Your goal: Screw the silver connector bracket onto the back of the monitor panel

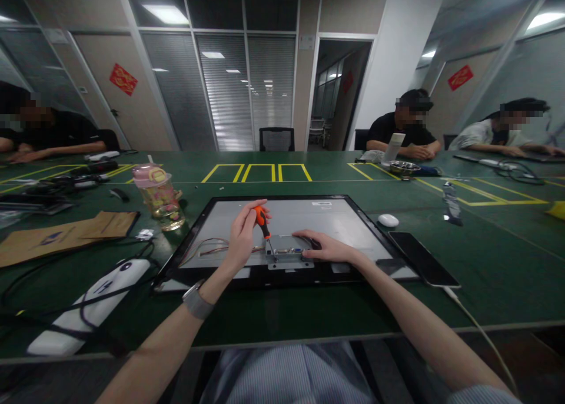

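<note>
My left hand [242,230] is closed round the handle of a screwdriver [262,217] with an orange and black grip. Its shaft slants down to the left part of a metal bracket [289,265] that carries a row of ports, one of them blue. At the bracket's right end, my right hand [329,246] grips it, thumb in front and fingers behind. The bracket sits near the front edge of a flat display panel [344,215] with a grey back and black frame. Thin wires [212,246] run across the panel to the bracket's left side.
Left of the panel are a pink-lidded bottle [159,195], a brown paper bag [53,237] and a white power strip [95,304] with black cables. To the right lie a phone [421,257] on a cable and a white case [388,220]. Several people sit round the green table [282,321].
</note>
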A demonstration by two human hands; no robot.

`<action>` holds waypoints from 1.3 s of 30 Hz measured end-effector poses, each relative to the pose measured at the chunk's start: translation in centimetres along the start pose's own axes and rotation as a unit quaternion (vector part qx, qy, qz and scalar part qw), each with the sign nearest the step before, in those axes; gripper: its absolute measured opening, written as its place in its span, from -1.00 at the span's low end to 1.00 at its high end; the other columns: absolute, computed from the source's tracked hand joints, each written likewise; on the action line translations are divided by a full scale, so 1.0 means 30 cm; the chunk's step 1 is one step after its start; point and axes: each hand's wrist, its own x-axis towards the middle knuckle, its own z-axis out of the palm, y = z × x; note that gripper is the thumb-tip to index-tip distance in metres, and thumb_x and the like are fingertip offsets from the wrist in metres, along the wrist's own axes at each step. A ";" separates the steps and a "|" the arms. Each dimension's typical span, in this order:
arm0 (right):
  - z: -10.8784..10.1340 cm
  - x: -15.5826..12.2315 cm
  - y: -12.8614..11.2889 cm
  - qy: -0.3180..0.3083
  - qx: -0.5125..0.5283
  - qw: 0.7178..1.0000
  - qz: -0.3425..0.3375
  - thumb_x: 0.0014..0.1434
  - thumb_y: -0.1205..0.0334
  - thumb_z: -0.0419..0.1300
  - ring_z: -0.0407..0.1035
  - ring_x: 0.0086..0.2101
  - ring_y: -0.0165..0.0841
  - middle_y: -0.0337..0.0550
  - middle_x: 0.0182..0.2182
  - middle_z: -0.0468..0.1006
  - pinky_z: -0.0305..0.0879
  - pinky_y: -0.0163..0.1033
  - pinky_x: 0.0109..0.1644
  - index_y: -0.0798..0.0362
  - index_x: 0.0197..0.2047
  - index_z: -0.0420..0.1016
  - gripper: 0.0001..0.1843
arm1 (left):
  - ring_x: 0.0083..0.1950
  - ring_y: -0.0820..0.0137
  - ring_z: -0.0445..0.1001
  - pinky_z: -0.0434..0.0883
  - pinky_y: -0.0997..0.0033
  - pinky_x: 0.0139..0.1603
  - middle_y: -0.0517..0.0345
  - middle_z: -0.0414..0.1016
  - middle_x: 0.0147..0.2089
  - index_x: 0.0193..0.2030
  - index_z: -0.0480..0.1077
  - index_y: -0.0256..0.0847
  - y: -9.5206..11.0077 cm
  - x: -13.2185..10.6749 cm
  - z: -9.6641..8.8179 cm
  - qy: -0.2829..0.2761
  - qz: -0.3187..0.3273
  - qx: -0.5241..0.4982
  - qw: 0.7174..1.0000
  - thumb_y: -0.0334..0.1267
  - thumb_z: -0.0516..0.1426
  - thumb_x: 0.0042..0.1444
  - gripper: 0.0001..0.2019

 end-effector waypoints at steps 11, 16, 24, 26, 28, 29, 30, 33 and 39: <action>0.002 0.002 0.012 0.002 0.004 1.000 -0.011 0.13 0.02 0.15 0.17 0.11 -0.16 -0.04 0.15 0.27 0.07 0.00 0.20 0.02 0.21 0.16 -0.39 | -0.23 0.40 0.44 0.38 0.36 -0.15 0.08 0.44 -0.24 -0.06 0.42 -0.19 0.002 0.005 -0.004 0.014 0.007 0.011 1.000 -0.22 -0.01 0.19 -0.73; 0.005 0.001 0.013 0.005 0.006 1.000 -0.009 0.12 0.02 0.16 0.18 0.11 -0.17 -0.03 0.15 0.27 0.08 -0.01 0.20 0.04 0.21 0.16 -0.37 | -0.24 0.43 0.39 0.38 0.44 -0.21 0.11 0.40 -0.29 -0.12 0.47 -0.17 -0.002 0.010 -0.006 0.003 0.020 0.052 0.998 -0.22 0.08 0.13 -0.78; 0.004 0.002 0.007 0.004 -0.001 1.000 0.000 0.12 -0.01 0.15 0.18 0.11 -0.14 -0.04 0.15 0.27 0.08 0.03 0.20 0.01 0.21 0.16 -0.37 | -0.21 0.39 0.44 0.40 0.34 -0.14 0.05 0.45 -0.21 -0.03 0.39 -0.21 -0.008 0.008 0.003 -0.003 -0.006 -0.033 0.999 -0.20 0.01 0.18 -0.72; 0.003 0.002 0.003 0.006 -0.002 1.000 -0.003 0.12 -0.01 0.15 0.18 0.11 -0.15 -0.04 0.15 0.27 0.08 0.03 0.20 0.01 0.21 0.17 -0.38 | -0.16 0.35 0.46 0.41 0.29 -0.10 0.00 0.46 -0.16 -0.03 0.39 -0.23 -0.014 0.007 0.005 -0.013 -0.015 -0.056 0.998 -0.19 0.00 0.19 -0.71; 0.002 0.002 0.000 0.007 0.000 1.000 -0.003 0.12 -0.01 0.15 0.18 0.11 -0.15 -0.04 0.15 0.27 0.07 0.02 0.20 0.01 0.21 0.17 -0.38 | -0.13 0.33 0.46 0.41 0.26 -0.07 -0.03 0.45 -0.10 -0.02 0.38 -0.23 -0.015 0.006 0.005 -0.019 -0.019 -0.059 0.998 -0.18 0.01 0.19 -0.70; 0.002 0.001 -0.002 0.006 0.001 1.000 -0.002 0.13 0.00 0.15 0.18 0.11 -0.15 -0.04 0.15 0.27 0.07 0.01 0.21 0.02 0.21 0.17 -0.38 | -0.13 0.33 0.46 0.41 0.26 -0.07 -0.02 0.45 -0.10 -0.01 0.38 -0.23 -0.014 0.006 0.004 -0.022 -0.020 -0.052 0.998 -0.19 0.02 0.18 -0.70; 0.002 0.000 -0.002 0.005 0.002 1.000 -0.002 0.13 0.00 0.15 0.18 0.11 -0.15 -0.04 0.15 0.27 0.07 0.00 0.21 0.02 0.21 0.17 -0.38 | -0.15 0.35 0.46 0.41 0.28 -0.08 0.00 0.45 -0.13 -0.01 0.38 -0.22 -0.012 0.006 0.002 -0.025 -0.019 -0.037 0.999 -0.20 0.04 0.16 -0.71; 0.002 -0.001 0.000 0.001 0.008 1.000 0.000 0.13 0.02 0.15 0.18 0.11 -0.16 -0.04 0.15 0.27 0.08 0.00 0.20 0.03 0.22 0.15 -0.37 | -0.26 0.45 0.41 0.40 0.42 -0.17 0.12 0.41 -0.25 -0.13 0.44 -0.19 -0.003 0.005 -0.003 -0.020 0.005 0.038 0.999 -0.25 0.17 0.05 -0.77; 0.004 0.001 0.007 0.003 0.011 1.000 0.000 0.12 0.03 0.16 0.18 0.11 -0.15 -0.03 0.15 0.27 0.07 0.00 0.20 0.03 0.21 0.16 -0.38 | -0.19 0.41 0.41 0.39 0.39 -0.16 0.06 0.37 -0.14 -0.21 0.47 -0.19 0.008 -0.001 0.001 -0.023 0.033 0.029 0.999 -0.22 0.08 0.14 -0.82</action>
